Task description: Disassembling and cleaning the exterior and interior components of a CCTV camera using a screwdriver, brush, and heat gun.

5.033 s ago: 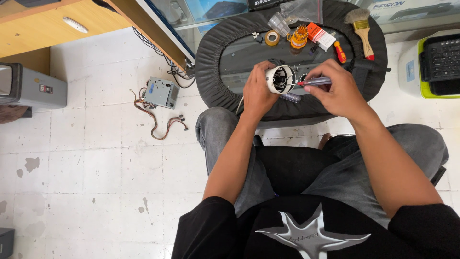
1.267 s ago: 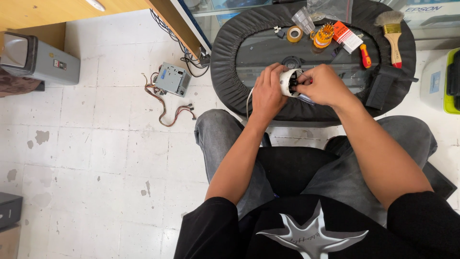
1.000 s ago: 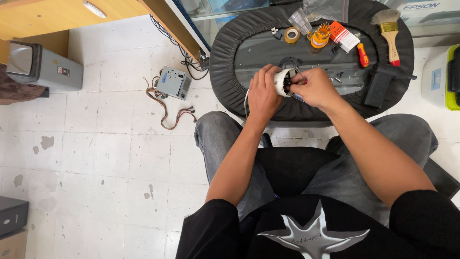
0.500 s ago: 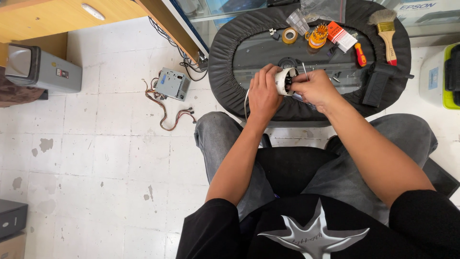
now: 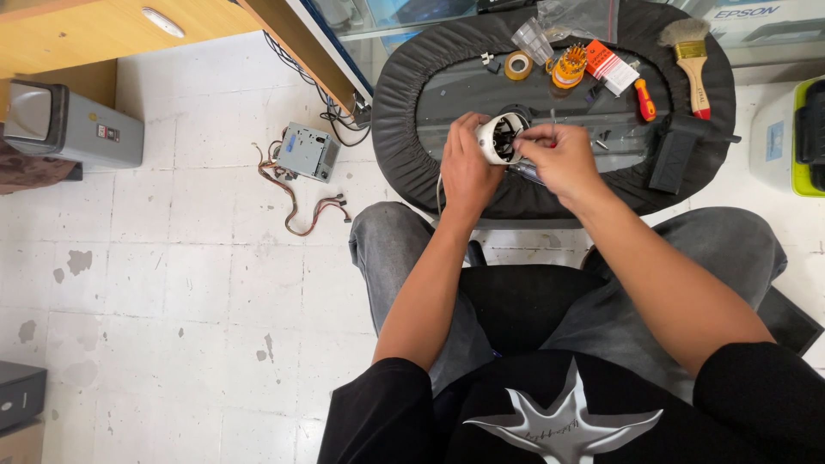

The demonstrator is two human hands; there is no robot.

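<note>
My left hand (image 5: 467, 167) grips a small white round device (image 5: 498, 137) with its open, dark inside turned up, held over the near edge of a black oval work mat (image 5: 404, 103). My right hand (image 5: 559, 159) is pinched at the device's opening, fingertips touching its inner parts. A thin tool shaft (image 5: 526, 173) shows under the right hand's fingers. A white cable hangs down from the device beside my left wrist.
On the mat lie a tape roll (image 5: 517, 65), an orange bit holder (image 5: 568, 68), a red-handled screwdriver (image 5: 645, 100), a paintbrush (image 5: 687, 56) and a black block (image 5: 673, 153). On the tiled floor sit a metal box with loose wires (image 5: 307, 151) and a grey bin (image 5: 73, 129).
Five seconds ago my right hand held the tool at the device's side; now its fingers pinch at the opening. The view has shifted slightly; both hands stay on the device.
</note>
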